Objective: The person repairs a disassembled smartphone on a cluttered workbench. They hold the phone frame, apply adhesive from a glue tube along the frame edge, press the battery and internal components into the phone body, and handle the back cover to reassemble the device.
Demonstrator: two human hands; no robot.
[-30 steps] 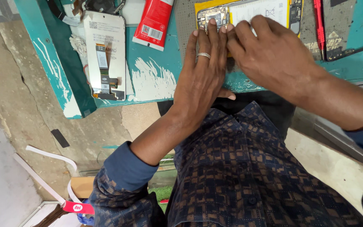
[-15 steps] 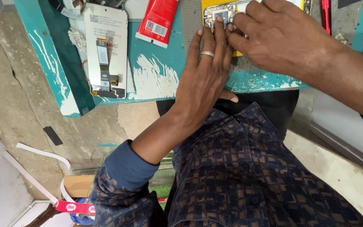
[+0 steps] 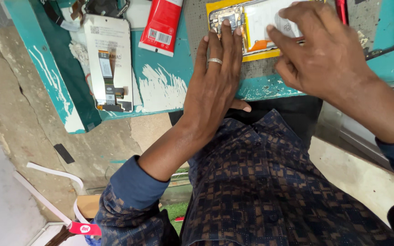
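- Opened smartphone (image 3: 251,27), its back cover off, lies on a yellow sheet (image 3: 261,55) at the near edge of the teal workbench (image 3: 160,86); the circuit board and the pale battery label are exposed, so disassembly looks well under way.
- Left hand (image 3: 215,86) lies flat, fingers straight and close together, tips pressing the phone's board end to steady it; a ring sits on one finger.
- Right hand (image 3: 329,54) covers the phone's other end, fingers curled and bunched over the battery area; whether they pinch a part or tool I cannot tell.
- Detached display panel (image 3: 110,64), flex cable up, lies well apart to the side, beside a red packet (image 3: 163,25).
- Reassembly appears not yet begun: the internals are bare, and no cover is visible nearby.
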